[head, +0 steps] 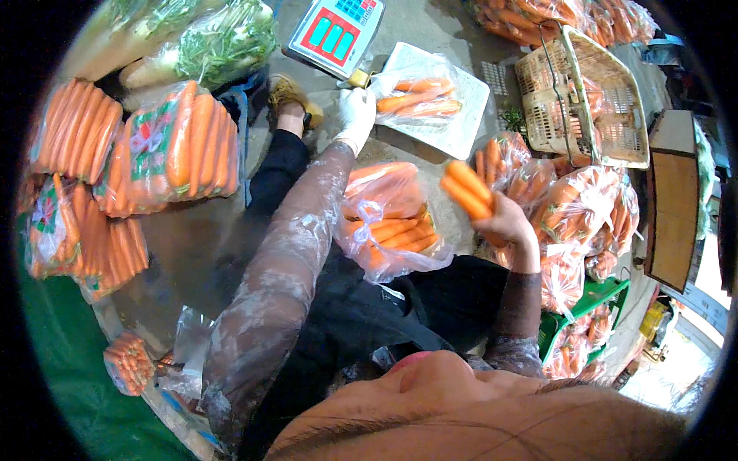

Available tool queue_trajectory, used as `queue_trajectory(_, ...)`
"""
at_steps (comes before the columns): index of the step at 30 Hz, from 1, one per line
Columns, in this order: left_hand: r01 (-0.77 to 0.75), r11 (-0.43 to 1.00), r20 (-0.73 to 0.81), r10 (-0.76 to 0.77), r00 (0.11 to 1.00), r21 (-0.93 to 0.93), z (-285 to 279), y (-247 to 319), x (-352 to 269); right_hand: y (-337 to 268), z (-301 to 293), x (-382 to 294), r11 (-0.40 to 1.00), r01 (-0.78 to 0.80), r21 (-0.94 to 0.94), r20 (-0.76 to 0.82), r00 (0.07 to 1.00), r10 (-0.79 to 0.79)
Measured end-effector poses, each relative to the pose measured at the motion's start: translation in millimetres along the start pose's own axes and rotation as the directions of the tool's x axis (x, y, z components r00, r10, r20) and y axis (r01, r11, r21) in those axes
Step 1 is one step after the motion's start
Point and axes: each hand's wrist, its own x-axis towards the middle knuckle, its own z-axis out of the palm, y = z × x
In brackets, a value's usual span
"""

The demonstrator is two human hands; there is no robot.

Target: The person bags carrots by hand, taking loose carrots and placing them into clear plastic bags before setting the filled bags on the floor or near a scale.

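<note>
My left hand (354, 117), in a white glove, grips the near edge of a clear plastic bag (398, 86). The bag lies on the white platform (470, 129) of a weighing scale, with several carrots (424, 99) inside. Bare and raised to the right, my right hand (510, 225) is closed around a few carrots (467, 189). Between my legs stands an opened plastic bag (415, 262) of carrots, its handles knotted at one side; more carrots (398, 235) show through its torn side.
A digital scale display (337, 34) stands beyond my left hand. Packed carrots (199, 144) and bagged leafy white radishes (225, 46) are stacked at left. At right are tied carrot bags (576, 201), a cream plastic basket (617, 132) on its side, and a green crate (602, 297).
</note>
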Motion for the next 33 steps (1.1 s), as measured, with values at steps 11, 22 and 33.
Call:
queue_trajectory(11,0.32,0.268,0.292,-0.14,0.946,-0.909,12.0,34.4,-0.6,-62.4,51.0,179.4,-0.155,-0.227,0.962,0.233,0.972,0.019)
queue_trajectory(22,0.395,0.222,0.374,-0.134,0.918,-0.891,28.9,-2.8,-10.3,-25.5,88.9,226.4,0.334,0.101,0.937,-0.206,0.932,0.298)
queue_trajectory(33,-0.32,0.941,-0.104,0.309,0.945,-0.111,-19.7,48.8,-14.5,-32.1,32.5,196.4,0.824,-0.308,0.476,-0.744,0.359,0.564)
